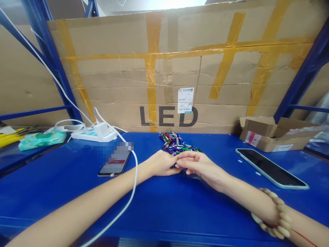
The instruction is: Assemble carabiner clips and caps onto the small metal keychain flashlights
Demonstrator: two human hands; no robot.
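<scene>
My left hand (163,163) and my right hand (202,167) meet above the blue tabletop, their fingertips touching or nearly so. The right thumb and fingers are pinched together. The left fingers are bent inward and partly hidden. Whatever sits between them is too small and covered to name; a bit of dark blue shows under the right fingers. Right behind the hands lies a pile of small shiny metal pieces (172,140) that look like carabiner clips, in red, green, blue, purple and silver. My hands hide the near side of this pile.
A phone with a lit screen (115,164) lies left, a dark-screened phone (272,168) right. A white cable (136,175) crosses my left forearm from a power strip (100,133). An open carton (272,137) stands back right; a large cardboard panel (115,85) closes the back.
</scene>
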